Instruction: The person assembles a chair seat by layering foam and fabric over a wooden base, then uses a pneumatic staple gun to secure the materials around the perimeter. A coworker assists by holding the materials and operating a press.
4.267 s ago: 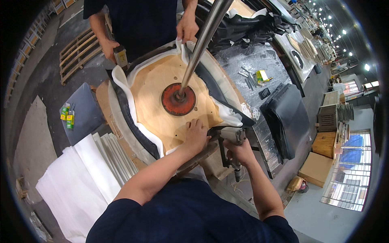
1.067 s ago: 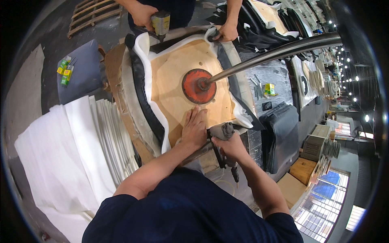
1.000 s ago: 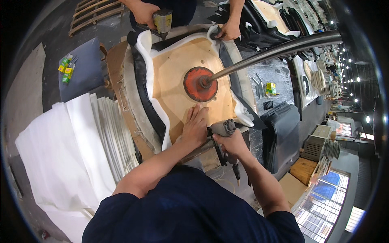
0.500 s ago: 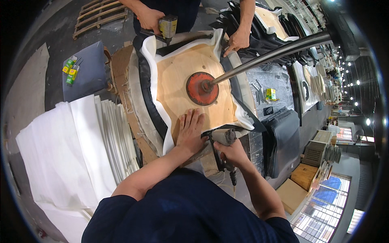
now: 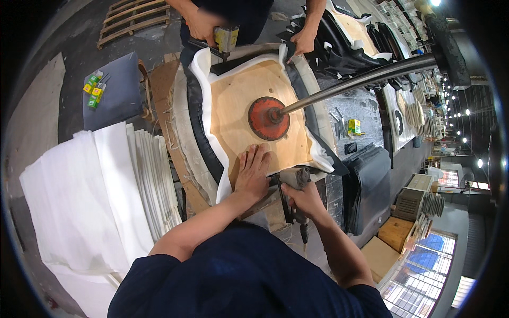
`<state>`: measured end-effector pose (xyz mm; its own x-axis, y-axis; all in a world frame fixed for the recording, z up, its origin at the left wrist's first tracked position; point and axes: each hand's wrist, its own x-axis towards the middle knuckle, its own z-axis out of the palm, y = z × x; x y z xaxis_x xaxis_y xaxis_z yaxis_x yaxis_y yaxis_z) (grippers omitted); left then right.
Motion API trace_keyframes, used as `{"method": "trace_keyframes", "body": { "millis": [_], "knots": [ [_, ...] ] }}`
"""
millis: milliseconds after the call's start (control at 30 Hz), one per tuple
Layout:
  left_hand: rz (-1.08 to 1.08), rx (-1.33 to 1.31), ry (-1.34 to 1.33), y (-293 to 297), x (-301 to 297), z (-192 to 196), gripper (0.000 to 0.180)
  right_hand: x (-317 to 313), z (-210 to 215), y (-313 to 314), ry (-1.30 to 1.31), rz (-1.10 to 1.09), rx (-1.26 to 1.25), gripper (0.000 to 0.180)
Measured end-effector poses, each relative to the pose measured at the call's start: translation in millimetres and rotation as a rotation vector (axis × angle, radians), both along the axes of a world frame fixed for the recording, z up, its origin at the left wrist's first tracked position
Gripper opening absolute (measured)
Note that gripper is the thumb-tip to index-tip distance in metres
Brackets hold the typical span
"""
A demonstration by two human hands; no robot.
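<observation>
A plywood seat panel lies over white padding and a black cover, pinned under a round red press disc. My left hand rests flat on the panel's near edge, fingers stretched out; its thumb side is by the folded cover. Wrapped round a grey staple gun, my right hand keeps the gun's nose at the near edge, close to my left thumb. Across from me, a co-worker's hand grips a yellow and grey staple gun, and the other hand pinches the cover's far right corner.
A metal rod slants from the disc to the upper right. White sheets are stacked at the left, beside a grey padded stool with small boxes. Dark sheets and a yellow-green box lie at the right.
The co-worker's right-side hand has gone from pointing at the cover's edge to pinching its far corner, pulling it up. The whole view has shifted slightly. My hands stay at the near edge.
</observation>
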<state>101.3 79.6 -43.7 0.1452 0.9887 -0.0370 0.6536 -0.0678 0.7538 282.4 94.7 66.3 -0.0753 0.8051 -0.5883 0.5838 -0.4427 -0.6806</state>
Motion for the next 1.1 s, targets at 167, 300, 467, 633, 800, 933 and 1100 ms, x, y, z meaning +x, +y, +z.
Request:
{"method": "trace_keyframes", "body": {
  "millis": [167,300,467,633,800,933,1100],
  "knots": [
    [0.015,0.101,-0.056,-2,-4,-7,0.075,-1,-7,-7,0.027,0.050,-0.010,0.025],
    [-0.039,0.053,-0.060,0,-6,-4,0.074,0,-14,1,-0.074,0.134,-0.037,0.028],
    [-0.064,0.065,-0.096,0,-12,-4,0.073,-10,-1,-2,-0.088,0.076,-0.035,0.030],
    [-0.225,0.124,0.050,-13,-26,-6,0.065,0,-8,-34,0.039,-0.032,0.141,0.026],
    [-0.313,0.170,0.149,-40,-25,9,0.048,-2,-23,-69,0.158,-0.261,0.261,0.030],
    [-0.270,0.277,0.189,-42,-24,3,0.050,-2,-23,-69,0.157,-0.276,0.296,0.024],
    [-0.279,0.284,0.172,-41,-23,6,0.051,-1,-24,-70,0.148,-0.297,0.273,0.019]
  ]
}}
